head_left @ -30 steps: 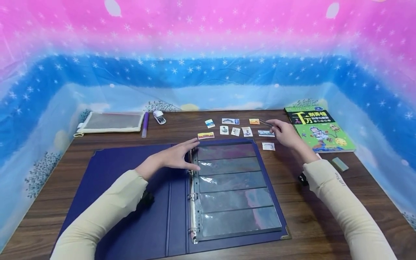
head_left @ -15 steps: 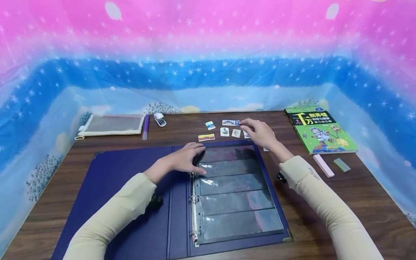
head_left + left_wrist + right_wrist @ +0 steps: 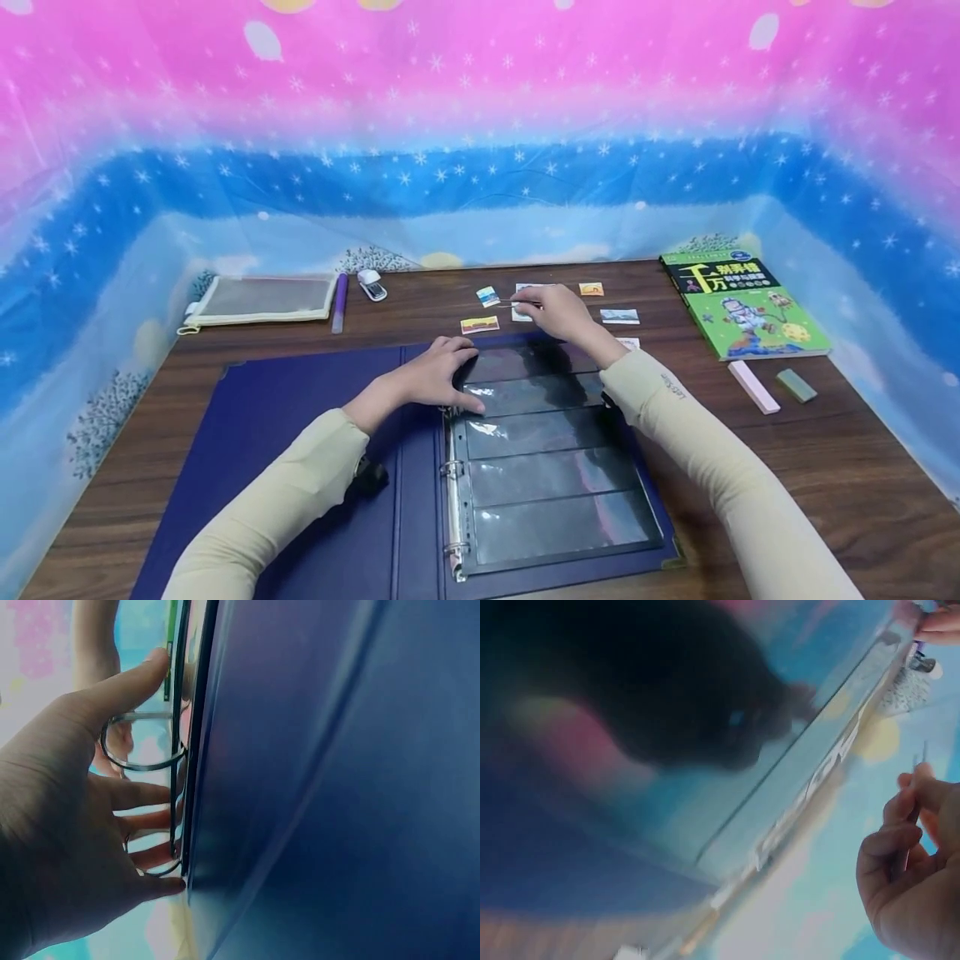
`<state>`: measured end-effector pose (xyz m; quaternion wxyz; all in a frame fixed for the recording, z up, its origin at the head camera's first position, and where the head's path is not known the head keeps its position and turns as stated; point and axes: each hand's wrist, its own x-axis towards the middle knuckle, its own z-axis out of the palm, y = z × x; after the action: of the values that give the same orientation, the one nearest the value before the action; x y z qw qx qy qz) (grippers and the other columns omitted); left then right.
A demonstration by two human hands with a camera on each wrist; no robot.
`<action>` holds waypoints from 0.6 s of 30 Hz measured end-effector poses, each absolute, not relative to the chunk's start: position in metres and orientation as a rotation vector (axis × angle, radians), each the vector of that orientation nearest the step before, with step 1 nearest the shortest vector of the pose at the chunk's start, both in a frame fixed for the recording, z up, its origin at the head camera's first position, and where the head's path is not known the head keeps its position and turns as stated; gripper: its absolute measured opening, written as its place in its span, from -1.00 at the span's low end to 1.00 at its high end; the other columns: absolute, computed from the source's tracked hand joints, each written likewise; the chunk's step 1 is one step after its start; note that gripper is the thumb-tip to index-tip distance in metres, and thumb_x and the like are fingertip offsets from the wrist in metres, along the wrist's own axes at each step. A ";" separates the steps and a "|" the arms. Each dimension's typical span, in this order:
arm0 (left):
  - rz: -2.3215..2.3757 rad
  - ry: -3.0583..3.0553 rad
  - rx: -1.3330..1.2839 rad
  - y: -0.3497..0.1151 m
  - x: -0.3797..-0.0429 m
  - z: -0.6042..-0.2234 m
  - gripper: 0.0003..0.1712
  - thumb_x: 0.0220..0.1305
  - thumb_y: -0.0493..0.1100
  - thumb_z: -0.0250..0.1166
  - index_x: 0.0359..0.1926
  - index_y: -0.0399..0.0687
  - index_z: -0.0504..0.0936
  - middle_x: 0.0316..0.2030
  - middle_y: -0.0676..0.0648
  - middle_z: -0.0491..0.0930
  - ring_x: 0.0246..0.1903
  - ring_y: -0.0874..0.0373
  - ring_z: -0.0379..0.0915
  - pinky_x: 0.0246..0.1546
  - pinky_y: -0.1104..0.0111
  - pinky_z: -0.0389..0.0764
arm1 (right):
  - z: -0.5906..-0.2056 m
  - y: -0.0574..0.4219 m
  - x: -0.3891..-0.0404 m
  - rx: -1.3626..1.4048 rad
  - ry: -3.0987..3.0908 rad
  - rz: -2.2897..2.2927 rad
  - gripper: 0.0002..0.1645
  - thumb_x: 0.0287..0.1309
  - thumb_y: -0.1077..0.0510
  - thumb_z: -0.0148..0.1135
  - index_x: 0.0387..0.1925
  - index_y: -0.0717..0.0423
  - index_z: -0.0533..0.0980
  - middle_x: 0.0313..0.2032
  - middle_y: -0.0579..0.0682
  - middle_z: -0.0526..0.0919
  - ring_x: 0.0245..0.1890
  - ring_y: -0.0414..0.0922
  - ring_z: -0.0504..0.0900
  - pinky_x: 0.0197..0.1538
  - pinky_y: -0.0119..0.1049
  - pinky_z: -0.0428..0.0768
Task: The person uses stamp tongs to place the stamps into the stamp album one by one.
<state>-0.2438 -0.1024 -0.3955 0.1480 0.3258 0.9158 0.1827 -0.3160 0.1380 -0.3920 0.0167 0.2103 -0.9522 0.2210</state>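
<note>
My right hand (image 3: 558,312) pinches a pair of tweezers (image 3: 920,756), whose two tips point away from the fingers. In the head view the tweezers reach left to the edge of a small blue and white stamp (image 3: 488,297). Other stamps lie partly hidden under this hand. A dark blue ring binder (image 3: 315,450) lies spread out, with a clear-pocket page (image 3: 555,479) on its right side. My left hand (image 3: 438,372) rests at the upper left of that page with fingers spread, beside the metal rings (image 3: 142,765). Just above the binder lies a yellow and red stamp (image 3: 480,325).
At the back left lie a mesh zip pouch (image 3: 261,298), a purple pen (image 3: 340,303) and a small white and grey object (image 3: 372,285). On the right are a green book (image 3: 750,308), a pink block (image 3: 753,387) and a green block (image 3: 796,386). More stamps (image 3: 619,317) lie behind the binder.
My right hand has moved left with the tweezers, from the orange stamp past the middle stamps to the blue and white one. My left hand has stayed at the page's upper left.
</note>
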 end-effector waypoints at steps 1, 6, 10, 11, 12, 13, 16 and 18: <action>0.514 2.635 0.935 -0.102 -0.244 -0.397 0.11 -0.03 0.30 0.33 0.38 -0.24 0.12 0.39 -0.22 0.06 0.36 -0.16 -0.04 0.29 0.00 0.20 | -0.392 0.137 -0.318 0.646 -2.977 0.666 -0.62 0.30 -0.01 0.03 0.08 -0.06 0.52 0.13 0.03 0.57 -0.07 -0.03 0.63 -0.02 -0.12 0.53; 0.465 2.652 0.923 -0.098 -0.244 -0.402 0.19 -0.06 0.31 0.34 0.40 -0.24 0.04 0.40 -0.20 0.01 0.33 -0.15 -0.05 0.30 0.02 0.18 | -0.395 0.132 -0.323 0.623 -3.060 0.595 -0.62 0.28 -0.03 0.05 0.09 -0.10 0.53 0.01 0.02 0.65 -0.52 -0.15 0.51 -0.39 -0.31 0.41; 0.472 2.664 0.918 -0.096 -0.244 -0.401 0.19 -0.07 0.30 0.36 0.40 -0.25 0.04 0.39 -0.19 0.01 0.33 -0.14 -0.05 0.31 0.02 0.16 | -0.397 0.132 -0.328 0.577 -3.116 0.566 -0.62 0.27 -0.05 0.06 0.08 -0.09 0.53 -0.06 0.03 0.68 -0.75 -0.22 0.18 -0.52 -0.36 0.25; 0.478 2.666 0.916 -0.096 -0.244 -0.401 0.19 -0.07 0.30 0.36 0.40 -0.25 0.04 0.39 -0.19 0.01 0.33 -0.14 -0.06 0.31 0.02 0.16 | -0.398 0.132 -0.329 0.570 -3.126 0.567 -0.62 0.27 -0.04 0.07 0.08 -0.09 0.53 -0.05 0.03 0.68 -0.76 -0.22 0.15 -0.52 -0.34 0.26; 0.484 2.667 0.914 -0.096 -0.244 -0.401 0.19 -0.07 0.30 0.36 0.40 -0.25 0.05 0.39 -0.19 0.01 0.33 -0.14 -0.06 0.31 0.02 0.15 | -0.399 0.132 -0.330 0.567 -3.135 0.570 -0.62 0.27 -0.04 0.07 0.08 -0.09 0.53 -0.05 0.03 0.68 -0.77 -0.22 0.12 -0.52 -0.32 0.26; 0.493 2.666 0.912 -0.097 -0.244 -0.401 0.19 -0.08 0.30 0.37 0.40 -0.26 0.05 0.39 -0.19 0.01 0.33 -0.15 -0.06 0.31 0.02 0.15 | -0.400 0.132 -0.330 0.564 -3.144 0.575 -0.62 0.27 -0.04 0.07 0.08 -0.08 0.53 -0.03 0.04 0.67 -0.77 -0.22 0.12 -0.51 -0.30 0.29; 0.508 2.659 0.910 -0.098 -0.242 -0.401 0.20 -0.08 0.29 0.37 0.40 -0.26 0.05 0.39 -0.19 0.01 0.32 -0.15 -0.06 0.30 0.02 0.16 | -0.402 0.132 -0.332 0.572 -3.161 0.573 -0.63 0.27 -0.03 0.08 0.06 -0.08 0.54 -0.03 0.04 0.67 -0.76 -0.24 0.15 -0.39 -0.21 0.43; 0.512 2.657 0.908 -0.099 -0.242 -0.402 0.19 -0.08 0.30 0.37 0.40 -0.26 0.05 0.40 -0.19 0.01 0.32 -0.14 -0.06 0.30 0.02 0.16 | -0.403 0.131 -0.332 0.577 -3.169 0.574 -0.64 0.26 -0.03 0.09 0.04 -0.08 0.56 -0.05 0.04 0.68 -0.76 -0.24 0.15 -0.38 -0.21 0.43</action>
<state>-0.2420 -0.0986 -0.4018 0.1431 0.3147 0.9214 0.1774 -0.3324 0.1312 -0.4026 -0.0651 0.1761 -0.9665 0.1749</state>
